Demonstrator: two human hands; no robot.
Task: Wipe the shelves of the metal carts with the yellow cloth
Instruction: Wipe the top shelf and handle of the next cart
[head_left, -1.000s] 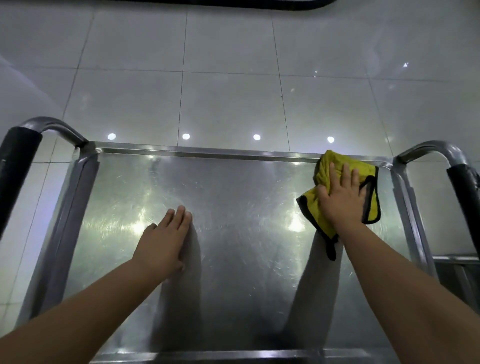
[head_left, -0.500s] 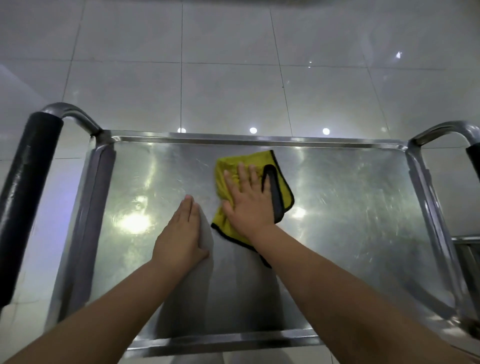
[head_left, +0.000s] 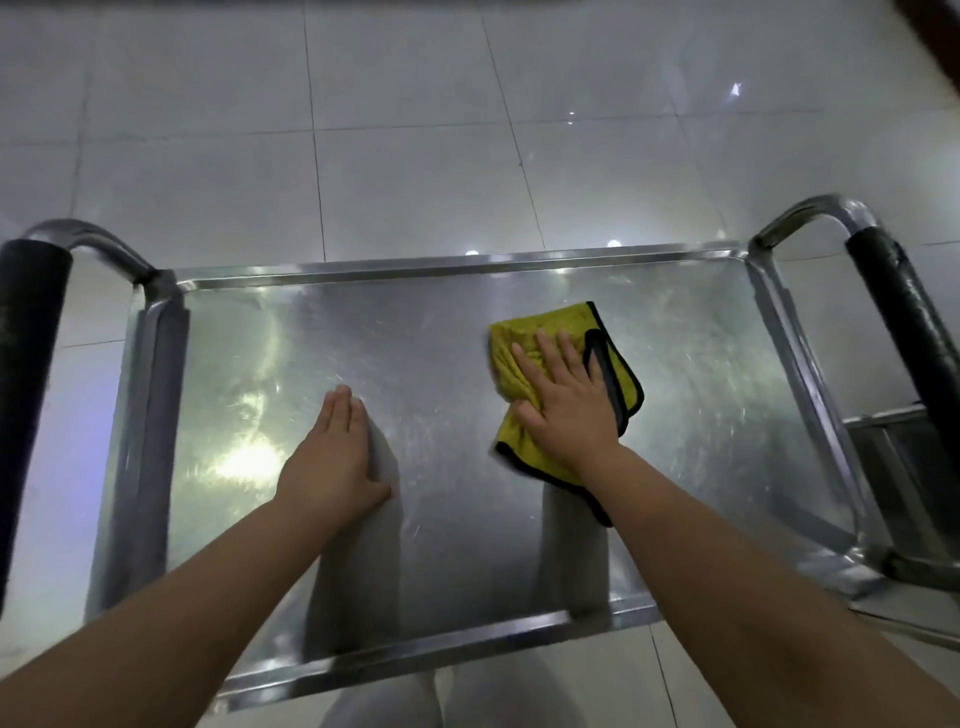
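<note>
**Cloth pressed flat on cart shelf**

The right hand (head_left: 563, 410) lies flat, fingers straight, pressing the yellow cloth (head_left: 563, 332) onto the shelf (head_left: 441, 332), right of centre. The left hand (head_left: 332, 462) rests flat on the bare metal, fingers straight and together, holding nothing. Black-gripped handles (head_left: 904, 332) flank the cart above a tiled floor (head_left: 415, 130).

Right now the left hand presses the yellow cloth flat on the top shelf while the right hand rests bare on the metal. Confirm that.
Wrong hands. In the head view the right hand presses the yellow cloth flat on the top shelf, and the left hand rests bare on the metal.
</note>
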